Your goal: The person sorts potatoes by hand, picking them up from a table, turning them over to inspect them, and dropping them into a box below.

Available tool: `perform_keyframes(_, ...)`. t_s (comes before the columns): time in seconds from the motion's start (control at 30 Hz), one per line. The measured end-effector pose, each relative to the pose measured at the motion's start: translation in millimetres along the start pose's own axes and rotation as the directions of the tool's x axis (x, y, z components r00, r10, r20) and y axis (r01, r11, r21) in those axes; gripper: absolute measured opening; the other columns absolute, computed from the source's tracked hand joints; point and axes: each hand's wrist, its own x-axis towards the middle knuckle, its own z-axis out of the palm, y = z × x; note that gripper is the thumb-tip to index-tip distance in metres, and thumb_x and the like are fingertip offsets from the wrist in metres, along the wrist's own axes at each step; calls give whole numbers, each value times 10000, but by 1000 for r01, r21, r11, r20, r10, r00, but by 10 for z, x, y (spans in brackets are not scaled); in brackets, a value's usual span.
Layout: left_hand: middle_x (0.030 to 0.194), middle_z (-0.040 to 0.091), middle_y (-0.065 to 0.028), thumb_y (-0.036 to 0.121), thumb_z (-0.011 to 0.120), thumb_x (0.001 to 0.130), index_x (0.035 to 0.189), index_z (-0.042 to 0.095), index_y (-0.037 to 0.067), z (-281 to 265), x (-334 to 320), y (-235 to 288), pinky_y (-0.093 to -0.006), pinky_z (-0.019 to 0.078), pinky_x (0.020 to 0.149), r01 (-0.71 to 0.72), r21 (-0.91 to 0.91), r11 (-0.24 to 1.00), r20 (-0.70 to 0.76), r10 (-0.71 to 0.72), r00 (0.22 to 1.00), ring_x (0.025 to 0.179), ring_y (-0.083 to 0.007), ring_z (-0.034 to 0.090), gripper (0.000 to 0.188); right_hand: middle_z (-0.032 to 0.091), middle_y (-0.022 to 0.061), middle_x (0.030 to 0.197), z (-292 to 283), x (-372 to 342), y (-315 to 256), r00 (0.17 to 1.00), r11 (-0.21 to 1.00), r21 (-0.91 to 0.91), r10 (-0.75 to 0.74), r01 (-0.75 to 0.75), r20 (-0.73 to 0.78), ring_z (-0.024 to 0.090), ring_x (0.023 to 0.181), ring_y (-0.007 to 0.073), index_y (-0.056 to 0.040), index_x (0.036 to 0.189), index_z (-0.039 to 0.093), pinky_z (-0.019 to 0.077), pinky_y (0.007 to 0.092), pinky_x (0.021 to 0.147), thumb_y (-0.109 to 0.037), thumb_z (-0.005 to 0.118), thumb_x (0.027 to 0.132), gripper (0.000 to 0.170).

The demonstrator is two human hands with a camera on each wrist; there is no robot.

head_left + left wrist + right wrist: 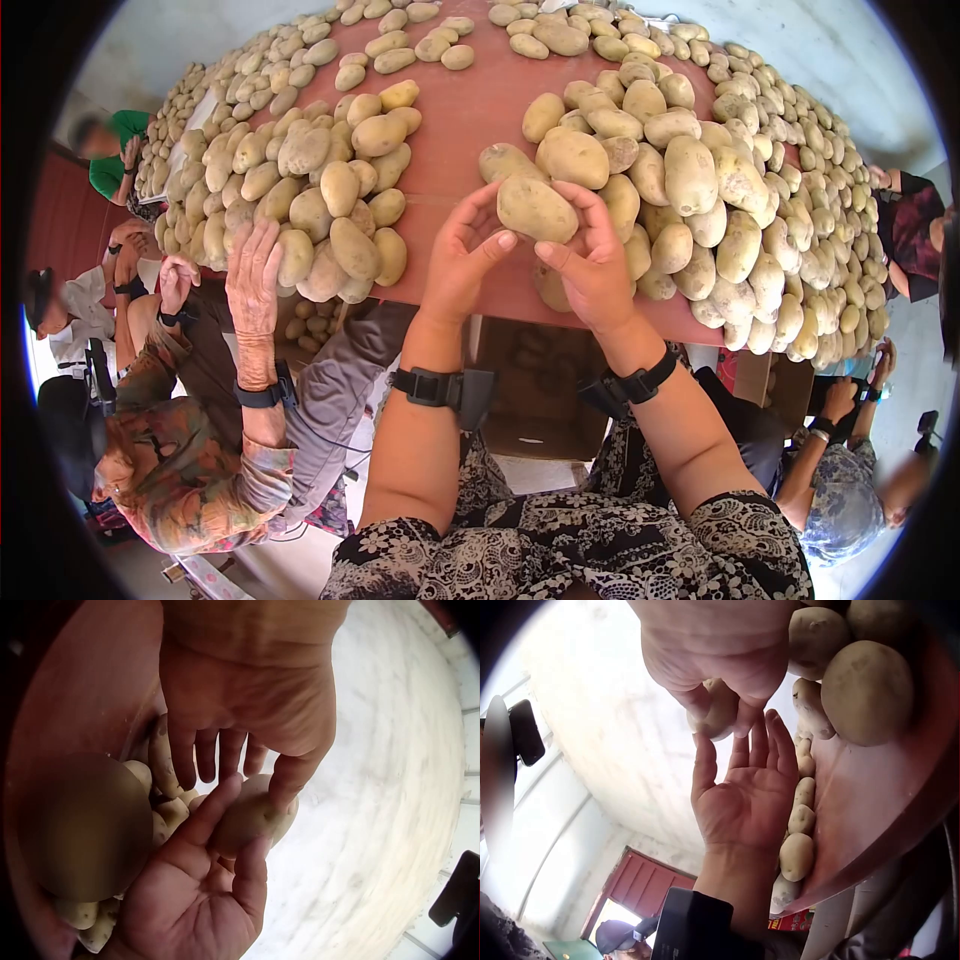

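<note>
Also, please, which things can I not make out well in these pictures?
- Some fingertips of the left hand: head view, hidden behind the held potato.
- Upper part of that potato: right wrist view, covered by the right hand.
- Marking on the box: head view, too dark and blurred to read.
- Whatever is behind the round brown patch: left wrist view, hidden by its blur.

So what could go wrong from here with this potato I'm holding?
The potato sits between the fingers and thumbs of your left hand and right hand, so it could slip if either eases off. The pile on your right is heaped up to the edge of the table, so a bump from your right arm might send a few rolling off.
</note>
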Motion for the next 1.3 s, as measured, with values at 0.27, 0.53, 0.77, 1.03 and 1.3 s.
perform_keyframes(0.27, 1311, 579, -98, 181, 747, 880, 1400, 487, -8, 4, -15, -14, -357, 472, 1017, 91, 59, 994, 13, -92, 996, 1198, -194, 563, 611, 404, 162, 1472, 44, 10, 64, 983, 963, -206, -183, 174, -26, 466, 1330, 235, -45, 1300, 406, 470, 355, 1067, 118, 614, 869, 505)
perform_keyframes(0.53, 1347, 558, -107, 158, 673, 940, 1440, 444, -11, -65, -21, -101, -372, 476, 1032, 134, -158, 978, 27, -131, 991, 1232, -213, 559, 575, 506, 182, 1396, 25, -19, 137, 944, 744, -601, -324, 292, 58, 507, 1292, 287, -36, 1237, 463, 454, 383, 1049, 58, 705, 783, 523)
perform_keyframes(0.77, 1363, 550, -191, 339, 400, 1059, 1487, 348, -17, -113, 11, 0, -428, 456, 1064, 2, -376, 926, -52, -23, 998, 1233, -296, 573, 560, 561, 185, 1352, 169, -33, 51, 890, 571, -685, -339, 453, 306, 544, 1254, 343, -19, 1156, 548, 432, 396, 1064, 31, 661, 822, 356)
perform_keyframes(1.03, 1383, 537, -187, 386, 305, 1081, 1513, 319, 28, -282, 14, 3, -443, 485, 1013, -50, -347, 936, -153, -4, 988, 1253, -304, 556, 561, 580, 152, 1303, 158, -49, 174, 960, 778, -566, -188, 274, 207, 573, 1213, 283, -8, 1156, 567, 465, 387, 1039, 47, 586, 874, 287)
perform_keyframes(1.3, 1451, 493, -156, 404, 329, 1073, 1509, 334, 23, -243, 2, 64, -446, 464, 1041, -107, -313, 944, -195, 46, 980, 1324, -277, 497, 579, 524, 137, 1347, 198, -78, 264, 995, 891, -450, -17, 61, 101, 539, 1232, 224, 12, 1322, 472, 480, 373, 1026, 3, 579, 909, 427)
